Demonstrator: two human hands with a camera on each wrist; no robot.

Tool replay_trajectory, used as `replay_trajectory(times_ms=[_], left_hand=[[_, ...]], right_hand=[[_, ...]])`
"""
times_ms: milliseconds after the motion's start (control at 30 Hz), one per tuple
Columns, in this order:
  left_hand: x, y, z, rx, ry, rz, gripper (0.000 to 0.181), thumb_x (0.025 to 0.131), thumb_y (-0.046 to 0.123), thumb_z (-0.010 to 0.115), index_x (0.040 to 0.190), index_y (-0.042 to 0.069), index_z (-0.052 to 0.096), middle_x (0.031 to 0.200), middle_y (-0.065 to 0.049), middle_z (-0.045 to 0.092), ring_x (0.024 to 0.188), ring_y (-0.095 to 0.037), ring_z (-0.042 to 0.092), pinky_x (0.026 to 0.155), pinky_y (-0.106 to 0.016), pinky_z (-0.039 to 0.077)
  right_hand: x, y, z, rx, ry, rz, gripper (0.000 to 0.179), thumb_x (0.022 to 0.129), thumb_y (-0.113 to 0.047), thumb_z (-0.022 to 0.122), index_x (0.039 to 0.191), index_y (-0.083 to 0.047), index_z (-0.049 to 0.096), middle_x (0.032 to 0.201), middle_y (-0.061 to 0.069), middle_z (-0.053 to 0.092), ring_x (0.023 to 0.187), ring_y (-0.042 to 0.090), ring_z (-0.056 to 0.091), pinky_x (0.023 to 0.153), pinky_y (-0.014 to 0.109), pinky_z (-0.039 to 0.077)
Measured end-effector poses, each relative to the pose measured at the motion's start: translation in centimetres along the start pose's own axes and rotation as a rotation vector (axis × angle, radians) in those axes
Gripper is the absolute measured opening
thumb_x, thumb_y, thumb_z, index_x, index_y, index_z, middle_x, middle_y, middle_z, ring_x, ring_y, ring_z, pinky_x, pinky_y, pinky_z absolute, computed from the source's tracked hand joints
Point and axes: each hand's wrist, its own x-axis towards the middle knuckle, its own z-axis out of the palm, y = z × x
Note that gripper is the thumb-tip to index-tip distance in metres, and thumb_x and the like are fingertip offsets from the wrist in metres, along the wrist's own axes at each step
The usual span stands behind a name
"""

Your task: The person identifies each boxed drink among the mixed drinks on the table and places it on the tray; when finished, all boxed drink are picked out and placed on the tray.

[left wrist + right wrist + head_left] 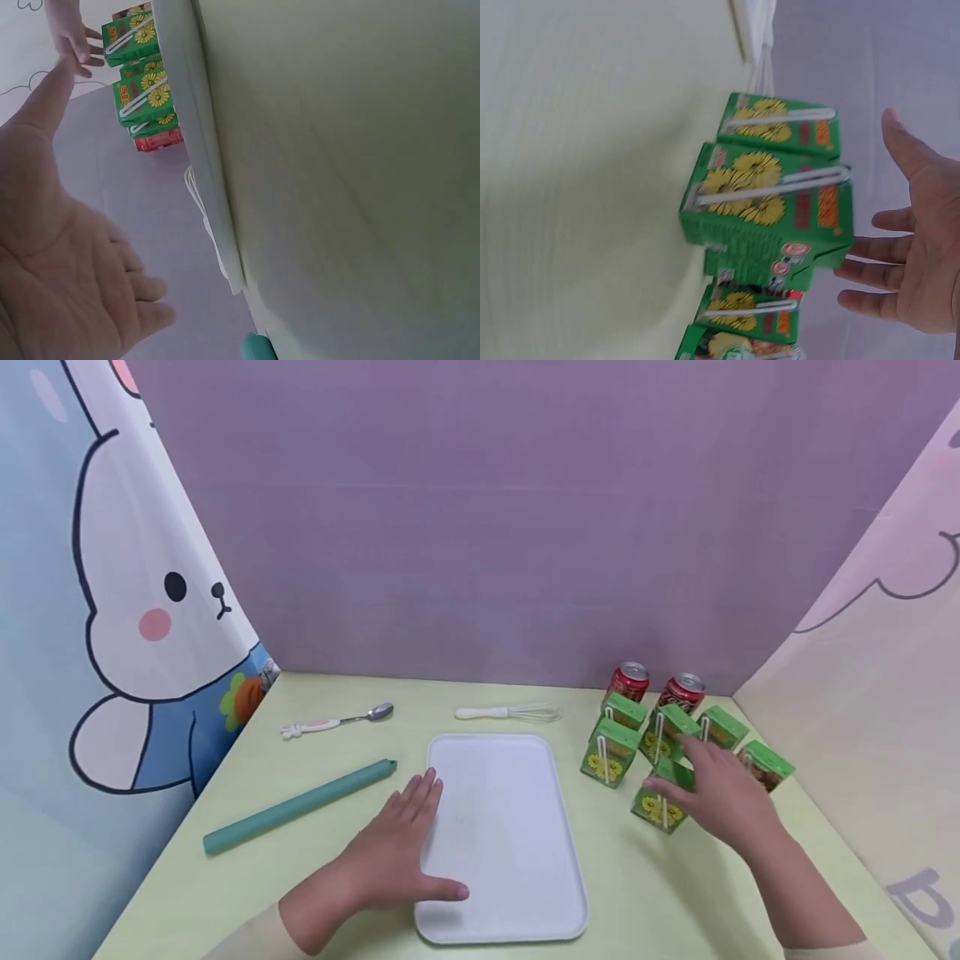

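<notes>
My left hand (397,852), fingers spread and thumb stretched out, hovers at the left side of a white rectangular tray (510,843). In the left wrist view its palm (67,270) shows nothing held. Over the nearest green drink carton (656,810) reaches my right hand (723,793), its thumb and fingers apart around the top. The right wrist view shows that carton (769,199) upright, yellow flowers and a white straw on its face, with the right hand (930,255) loosely spread beside its top. Several like cartons (611,756) stand close behind it.
Two red soda cans (628,683) stand behind the cartons, near the back wall. A whisk (510,712) lies beyond the tray. To the left are a spoon (337,722) with a white-and-pink handle and a long teal rod (300,806), lying diagonally.
</notes>
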Motion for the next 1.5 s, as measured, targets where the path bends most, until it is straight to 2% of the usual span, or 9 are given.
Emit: replay_trajectory(times_ms=[167, 333, 500, 600, 667, 800, 1100, 1267, 1500], left_hand=[[-0.5, 0.1, -0.3, 0.003, -0.128, 0.031, 0.135, 0.063, 0.087, 0.063, 0.156, 0.001, 0.015, 0.165, -0.015, 0.007, 0.152, -0.035, 0.008, 0.121, -0.054, 0.018], [-0.9, 0.3, -0.8, 0.033, -0.236, -0.007, 0.138, 0.058, 0.085, 0.069, 0.155, -0.001, 0.020, 0.164, -0.019, 0.013, 0.151, -0.036, 0.014, 0.120, -0.053, 0.022], [-1.2, 0.3, -0.8, 0.056, -0.275, -0.042, 0.138, 0.056, 0.081, 0.074, 0.154, -0.002, 0.023, 0.163, -0.020, 0.016, 0.150, -0.037, 0.018, 0.120, -0.052, 0.024], [-1.1, 0.1, -0.5, 0.075, -0.287, -0.061, 0.138, 0.055, 0.081, 0.074, 0.154, -0.002, 0.024, 0.163, -0.019, 0.016, 0.150, -0.037, 0.018, 0.120, -0.053, 0.024], [-1.0, 0.1, -0.3, 0.081, -0.296, -0.074, 0.139, 0.054, 0.081, 0.075, 0.153, -0.002, 0.024, 0.163, -0.019, 0.016, 0.150, -0.037, 0.019, 0.120, -0.053, 0.024], [-0.9, 0.0, -0.2, 0.090, -0.300, -0.095, 0.139, 0.053, 0.081, 0.075, 0.153, -0.001, 0.025, 0.163, -0.019, 0.017, 0.150, -0.037, 0.019, 0.119, -0.053, 0.025], [-0.9, 0.3, -0.4, 0.113, -0.278, -0.079, 0.138, 0.054, 0.082, 0.074, 0.153, -0.001, 0.026, 0.163, -0.018, 0.018, 0.149, -0.035, 0.020, 0.119, -0.052, 0.026], [-0.9, 0.2, -0.3, 0.132, -0.276, -0.081, 0.139, 0.053, 0.082, 0.074, 0.153, -0.001, 0.026, 0.163, -0.018, 0.019, 0.149, -0.035, 0.022, 0.119, -0.051, 0.028], [-1.0, 0.1, -0.2, 0.130, -0.281, -0.082, 0.139, 0.053, 0.082, 0.074, 0.153, -0.001, 0.025, 0.163, -0.018, 0.018, 0.149, -0.035, 0.021, 0.119, -0.051, 0.027]], right_hand=[[0.3, 1.5, 0.6, 0.021, -0.073, 0.017, 0.104, 0.082, -0.078, 0.052, 0.145, 0.004, 0.039, 0.139, 0.036, 0.046, 0.122, 0.059, 0.044, 0.083, 0.073, 0.044], [1.0, 2.2, 1.6, 0.068, -0.148, 0.012, 0.101, 0.084, -0.075, 0.054, 0.143, 0.005, 0.040, 0.134, 0.035, 0.052, 0.110, 0.052, 0.057, 0.075, 0.062, 0.051], [1.4, 2.4, 2.5, 0.089, -0.183, 0.009, 0.096, 0.085, -0.065, 0.062, 0.142, 0.009, 0.039, 0.131, 0.035, 0.055, 0.108, 0.051, 0.059, 0.075, 0.058, 0.053], [1.3, 2.1, 2.3, 0.084, -0.180, 0.001, 0.091, 0.085, -0.062, 0.065, 0.140, 0.008, 0.042, 0.114, 0.028, 0.065, 0.091, 0.039, 0.065, 0.064, 0.048, 0.052], [1.3, 1.6, 1.9, 0.080, -0.180, -0.008, 0.093, 0.084, -0.063, 0.065, 0.140, 0.008, 0.043, 0.113, 0.027, 0.066, 0.092, 0.040, 0.065, 0.065, 0.050, 0.053], [1.5, -0.3, 0.9, 0.099, -0.181, -0.037, 0.095, 0.083, -0.066, 0.064, 0.142, 0.005, 0.043, 0.119, 0.029, 0.064, 0.100, 0.044, 0.064, 0.072, 0.055, 0.054], [3.7, -5.5, -0.8, 0.145, -0.166, -0.169, 0.087, 0.083, -0.063, 0.066, 0.142, -0.002, 0.047, 0.118, 0.017, 0.067, 0.099, 0.032, 0.065, 0.077, 0.049, 0.053], [6.0, -9.4, -0.1, 0.181, -0.173, -0.237, 0.069, 0.085, -0.057, 0.069, 0.136, -0.013, 0.053, 0.090, -0.001, 0.064, 0.075, 0.016, 0.056, 0.061, 0.033, 0.045], [9.4, -15.2, 1.9, 0.226, -0.193, -0.310, 0.059, 0.085, -0.053, 0.071, 0.129, -0.016, 0.057, 0.087, -0.005, 0.062, 0.077, 0.014, 0.056, 0.065, 0.031, 0.047]])
